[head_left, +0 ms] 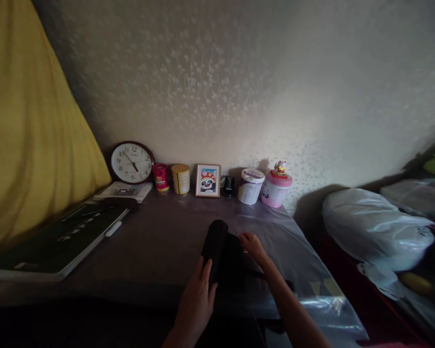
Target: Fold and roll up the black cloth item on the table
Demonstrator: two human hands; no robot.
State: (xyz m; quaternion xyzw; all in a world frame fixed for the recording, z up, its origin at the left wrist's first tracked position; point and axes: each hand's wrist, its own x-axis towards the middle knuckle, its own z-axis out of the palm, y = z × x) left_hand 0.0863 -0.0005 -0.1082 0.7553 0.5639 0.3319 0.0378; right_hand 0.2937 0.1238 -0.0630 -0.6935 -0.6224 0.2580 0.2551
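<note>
- Your black roll (214,241) lies near the middle of the counter (159,241), its far end pointing to about 12 o'clock; it looks like dark fabric or a case, too dim to tell which.
- Your left hand (197,302) lies flat against its near end at 6 o'clock, fingers spread rather than curled, likely steadying it.
- Your right hand (252,244) sits at 3 o'clock of the roll, fingers bent down onto the dark flap beside it; I cannot tell whether it pinches anything.
- At 12 o'clock, against the wall: a clock (131,162), red tin (160,177), yellow tin (181,178), framed panda picture (208,180), white tub (250,185), pink jar (276,188); lined up out of your way.
- At 9 o'clock lies a dark board (68,232); at 3 o'clock, off the counter, a plastic bag (373,227).
</note>
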